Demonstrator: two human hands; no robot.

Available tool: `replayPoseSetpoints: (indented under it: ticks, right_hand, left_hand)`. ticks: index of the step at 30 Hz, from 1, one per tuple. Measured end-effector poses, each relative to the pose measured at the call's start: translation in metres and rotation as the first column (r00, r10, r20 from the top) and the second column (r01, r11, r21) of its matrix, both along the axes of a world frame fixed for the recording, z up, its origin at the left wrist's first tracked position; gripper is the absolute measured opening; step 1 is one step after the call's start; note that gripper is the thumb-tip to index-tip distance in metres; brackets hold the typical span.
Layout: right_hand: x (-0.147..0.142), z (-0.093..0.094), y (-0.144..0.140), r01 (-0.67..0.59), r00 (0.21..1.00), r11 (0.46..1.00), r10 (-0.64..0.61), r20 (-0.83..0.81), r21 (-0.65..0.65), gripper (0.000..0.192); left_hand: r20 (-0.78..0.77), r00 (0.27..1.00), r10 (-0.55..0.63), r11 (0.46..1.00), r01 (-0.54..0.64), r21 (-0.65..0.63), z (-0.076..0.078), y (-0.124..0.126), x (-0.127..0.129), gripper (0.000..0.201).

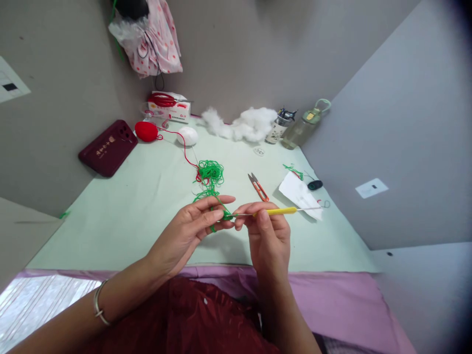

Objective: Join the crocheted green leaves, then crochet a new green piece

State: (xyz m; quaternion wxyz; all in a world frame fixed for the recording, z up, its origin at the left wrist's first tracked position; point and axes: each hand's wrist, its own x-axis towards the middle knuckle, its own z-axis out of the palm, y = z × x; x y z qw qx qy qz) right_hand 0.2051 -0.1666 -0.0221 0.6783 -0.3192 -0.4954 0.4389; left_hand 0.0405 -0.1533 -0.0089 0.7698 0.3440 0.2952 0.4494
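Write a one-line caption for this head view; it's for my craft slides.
Left hand pinches green yarn while right hand works a yellow crochet hook above a pale green table.

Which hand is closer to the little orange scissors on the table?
Right. The right hand sits just below the orange scissors, holding the yellow crochet hook. The left hand is farther off to their left, pinching green yarn.

i think this is a small craft corner in a home. i see a pale green table (pixel 121 216) pushed into plain grey walls. on it are a red yarn ball (pixel 146 131), a loose green yarn (pixel 210 173), a fluffy white stuffing (pixel 243 125), little orange scissors (pixel 258 187) and two drink bottles (pixel 291 129). a pink spotted bag (pixel 153 42) hangs on the wall.
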Motion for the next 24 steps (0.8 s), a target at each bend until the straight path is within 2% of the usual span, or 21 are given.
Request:
replayPoseSetpoints:
  ticks: [8, 14, 20, 24]
  right_hand:
    - [-0.003, 0.004, -0.013, 0.170, 0.946, 0.976, -0.201, 0.253, 0.138, 0.020]
    - [-0.004, 0.004, -0.015, 0.175, 0.921, 0.965, -0.231, 0.313, 0.197, 0.024]
    - [-0.002, 0.004, -0.019, 0.134, 0.804, 0.896, -0.348, 0.481, 0.423, 0.026]
    - [-0.004, -0.003, -0.020, 0.132, 0.690, 0.846, -0.453, 0.565, 0.517, 0.028]
  left_hand:
    - [-0.117, 0.989, 0.088, 0.989, -0.073, 0.127, -0.002, -0.003, -0.003, 0.027]
    - [-0.206, 0.967, 0.148, 0.964, -0.095, 0.247, -0.004, -0.003, -0.004, 0.026]
    - [-0.323, 0.898, 0.298, 0.917, -0.175, 0.360, 0.002, -0.006, -0.003, 0.025]
    - [-0.326, 0.845, 0.424, 0.845, -0.239, 0.479, 0.000, -0.010, 0.000, 0.025]
